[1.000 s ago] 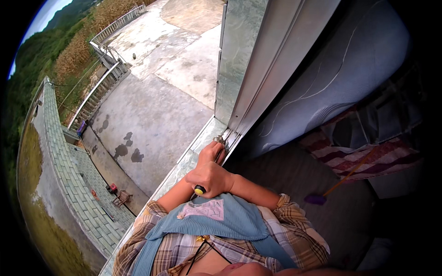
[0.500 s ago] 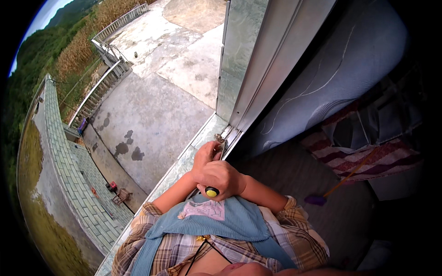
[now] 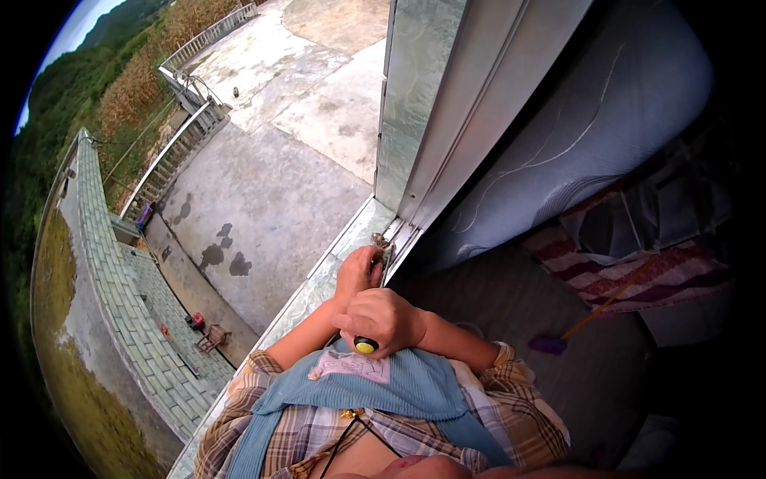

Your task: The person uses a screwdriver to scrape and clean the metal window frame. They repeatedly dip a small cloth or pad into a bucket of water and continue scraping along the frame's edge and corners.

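My right hand [image 3: 387, 318] is closed in a fist in front of my chest. From its lower side shows the round black and yellow end of a tool handle [image 3: 365, 345]; the rest of that tool is hidden. Just beyond, my left hand [image 3: 359, 271] rests at the sill with its fingers bent together at the metal window track [image 3: 401, 236]. What those fingers hold, if anything, is too small to tell. A little brownish debris [image 3: 379, 239] lies by the track, past the left fingertips.
The tiled sill [image 3: 307, 299] runs under my left forearm. A metal frame [image 3: 471, 112] rises beyond the hands, beside a grey-blue patterned panel [image 3: 582, 136]. Indoors are a broom [image 3: 550, 344] and striped cloth [image 3: 638, 287]. Outside lie a concrete yard [image 3: 279, 184] and balustrade [image 3: 171, 156].
My right hand has drawn slightly back toward my body and to the right, so more of my left hand shows. The left hand stays at the track.
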The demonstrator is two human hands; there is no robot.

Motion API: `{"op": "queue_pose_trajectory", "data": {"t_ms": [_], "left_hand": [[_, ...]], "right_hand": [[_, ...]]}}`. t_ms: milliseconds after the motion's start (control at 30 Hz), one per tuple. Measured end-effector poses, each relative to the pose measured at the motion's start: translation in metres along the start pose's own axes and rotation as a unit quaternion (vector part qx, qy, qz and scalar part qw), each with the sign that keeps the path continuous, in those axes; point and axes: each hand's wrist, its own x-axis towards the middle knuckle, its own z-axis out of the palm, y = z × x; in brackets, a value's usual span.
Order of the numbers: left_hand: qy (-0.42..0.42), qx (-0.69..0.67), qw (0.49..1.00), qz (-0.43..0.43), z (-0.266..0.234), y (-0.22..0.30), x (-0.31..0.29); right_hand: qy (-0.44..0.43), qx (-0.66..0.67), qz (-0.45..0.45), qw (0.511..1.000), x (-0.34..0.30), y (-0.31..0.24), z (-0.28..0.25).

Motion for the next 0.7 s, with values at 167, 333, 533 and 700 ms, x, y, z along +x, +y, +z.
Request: {"op": "queue_pose_trajectory", "data": {"t_ms": [167, 333, 533, 700], "left_hand": [[0.016, 0.005, 1.000, 0.021, 0.004, -0.006, -0.002], [-0.015, 0.017, 0.999, 0.039, 0.003, -0.005, 0.000], [-0.017, 0.003, 0.998, 0.065, 0.002, 0.006, 0.012], [-0.037, 0.042, 0.994, 0.097, 0.016, -0.014, 0.025]], "right_hand": [[0.024, 0.008, 0.046, 0.999, -0.005, 0.007, 0.005], [0.019, 0.007, 0.068, 0.998, -0.001, 0.011, 0.004], [-0.032, -0.040, 0.068, 0.996, -0.011, 0.036, 0.019], [-0.019, -0.072, 0.051, 0.996, -0.019, 0.050, 0.010]]}}
